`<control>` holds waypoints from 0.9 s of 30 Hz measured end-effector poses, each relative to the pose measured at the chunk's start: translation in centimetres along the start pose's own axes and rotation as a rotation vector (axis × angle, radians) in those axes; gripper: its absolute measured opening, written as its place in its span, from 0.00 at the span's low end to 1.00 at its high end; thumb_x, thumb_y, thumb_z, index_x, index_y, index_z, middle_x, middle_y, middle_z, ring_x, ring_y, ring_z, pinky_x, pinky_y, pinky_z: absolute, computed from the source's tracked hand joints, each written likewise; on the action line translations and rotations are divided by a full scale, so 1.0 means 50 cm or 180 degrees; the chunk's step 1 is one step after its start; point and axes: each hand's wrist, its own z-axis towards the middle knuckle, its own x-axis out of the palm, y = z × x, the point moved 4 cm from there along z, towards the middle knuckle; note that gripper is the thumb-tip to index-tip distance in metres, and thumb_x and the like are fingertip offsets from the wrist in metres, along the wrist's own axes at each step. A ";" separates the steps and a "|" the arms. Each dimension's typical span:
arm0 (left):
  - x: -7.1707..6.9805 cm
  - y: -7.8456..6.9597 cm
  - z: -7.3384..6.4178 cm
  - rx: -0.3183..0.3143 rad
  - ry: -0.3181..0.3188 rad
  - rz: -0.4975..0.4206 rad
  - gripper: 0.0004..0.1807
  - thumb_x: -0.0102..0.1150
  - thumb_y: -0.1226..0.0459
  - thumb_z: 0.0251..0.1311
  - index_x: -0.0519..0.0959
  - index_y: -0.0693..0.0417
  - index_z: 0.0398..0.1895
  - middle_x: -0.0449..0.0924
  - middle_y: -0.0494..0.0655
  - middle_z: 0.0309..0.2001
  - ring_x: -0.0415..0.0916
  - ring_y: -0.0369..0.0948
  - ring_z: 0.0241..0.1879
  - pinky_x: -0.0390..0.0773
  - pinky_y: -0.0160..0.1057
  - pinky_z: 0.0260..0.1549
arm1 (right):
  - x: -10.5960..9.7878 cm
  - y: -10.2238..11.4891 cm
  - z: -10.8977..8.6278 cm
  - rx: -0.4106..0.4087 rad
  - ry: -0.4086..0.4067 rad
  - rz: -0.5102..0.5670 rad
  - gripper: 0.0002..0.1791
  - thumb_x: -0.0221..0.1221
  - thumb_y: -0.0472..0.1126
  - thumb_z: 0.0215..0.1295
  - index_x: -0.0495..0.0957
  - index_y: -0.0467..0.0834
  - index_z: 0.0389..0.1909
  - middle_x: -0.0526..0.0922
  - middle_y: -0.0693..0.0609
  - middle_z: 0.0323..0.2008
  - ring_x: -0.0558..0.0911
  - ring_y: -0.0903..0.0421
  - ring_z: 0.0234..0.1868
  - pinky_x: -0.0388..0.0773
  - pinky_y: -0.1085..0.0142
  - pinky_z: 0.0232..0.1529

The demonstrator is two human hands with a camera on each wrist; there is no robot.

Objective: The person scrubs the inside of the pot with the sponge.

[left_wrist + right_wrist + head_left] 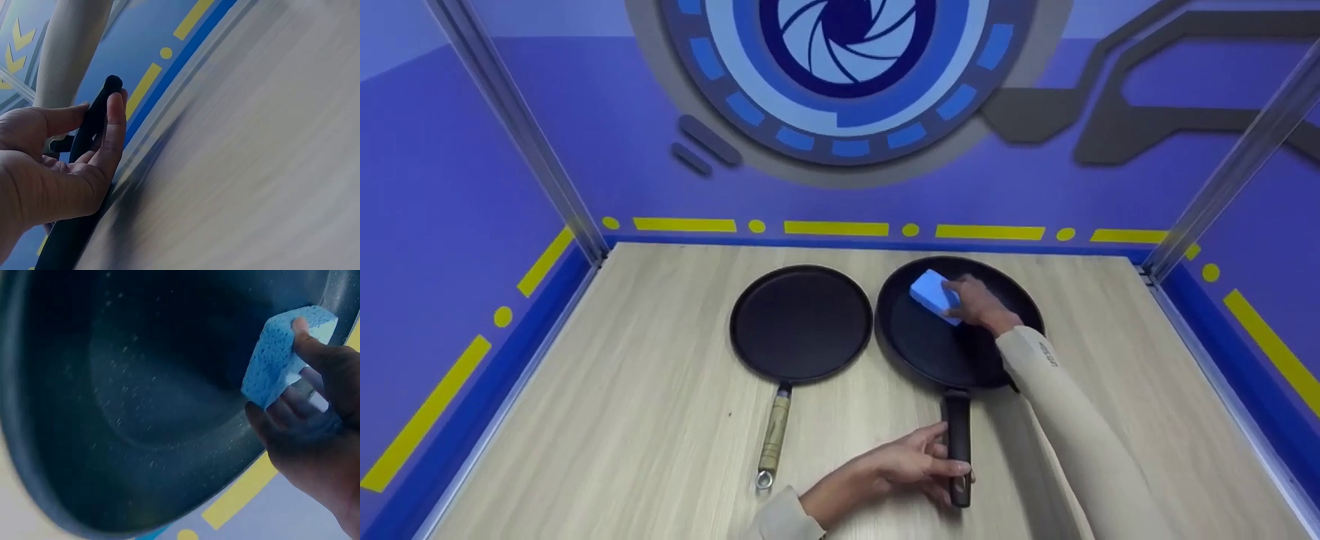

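Observation:
My right hand [981, 304] pinches a blue sponge [931, 291] over the inside of a deep black frying pan [911, 341]. In the right wrist view the sponge [270, 354] has its porous face showing, thumb on one side and fingers on the other. Small pale specks dot the pan's dark inner surface [135, 388] there. My left hand [911, 465] grips the pan's black handle [958, 427] near its end, thumb across it and fingers beneath. The left wrist view shows that handle [100, 109] between thumb and fingers. Whether the sponge touches the pan is hard to tell.
Left of the frying pan lies a flat black crepe pan [802, 322], its wooden handle [775, 435] pointing toward me. Both are on a pale wood-grain table [645, 390]. Blue printed walls [547, 97] with metal corner posts [521, 124] enclose the table's back and sides.

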 end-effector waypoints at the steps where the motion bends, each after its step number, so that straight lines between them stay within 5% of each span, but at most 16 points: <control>1: -0.002 -0.002 0.000 -0.0005 -0.0018 0.0009 0.36 0.58 0.72 0.70 0.57 0.52 0.78 0.86 0.57 0.48 0.84 0.38 0.32 0.87 0.37 0.32 | -0.003 0.004 0.003 -0.0016 -0.0055 -0.0087 0.35 0.64 0.38 0.70 0.64 0.35 0.75 0.65 0.25 0.69 0.66 0.29 0.70 0.66 0.39 0.72; 5: -0.004 -0.005 0.004 0.0009 0.0027 0.0050 0.34 0.59 0.71 0.70 0.59 0.53 0.76 0.86 0.52 0.45 0.84 0.37 0.34 0.86 0.37 0.32 | -0.013 0.013 0.005 -0.0053 -0.0131 -0.0334 0.34 0.68 0.39 0.66 0.70 0.35 0.71 0.70 0.26 0.63 0.73 0.30 0.63 0.72 0.40 0.66; 10: -0.004 0.003 0.006 0.0027 0.0043 0.0088 0.32 0.59 0.71 0.70 0.60 0.54 0.74 0.87 0.48 0.42 0.84 0.38 0.34 0.87 0.38 0.34 | -0.013 0.014 -0.011 -0.0018 0.0097 -0.0091 0.34 0.72 0.39 0.61 0.74 0.38 0.68 0.76 0.33 0.65 0.76 0.35 0.64 0.76 0.43 0.64; 18: 0.003 0.002 0.012 0.0022 0.0047 0.0149 0.35 0.59 0.70 0.70 0.58 0.54 0.77 0.86 0.61 0.48 0.84 0.38 0.35 0.87 0.39 0.35 | -0.007 0.039 -0.077 -0.0328 0.0254 -0.0236 0.32 0.77 0.43 0.54 0.82 0.39 0.60 0.84 0.40 0.58 0.82 0.39 0.60 0.78 0.45 0.62; 27: -0.003 0.008 0.001 -0.0006 -0.0007 0.0175 0.32 0.59 0.70 0.70 0.60 0.55 0.74 0.86 0.61 0.48 0.85 0.41 0.32 0.87 0.38 0.30 | 0.012 0.063 -0.125 -0.0621 0.0414 -0.0331 0.31 0.81 0.42 0.46 0.86 0.45 0.55 0.88 0.46 0.53 0.86 0.47 0.56 0.84 0.52 0.56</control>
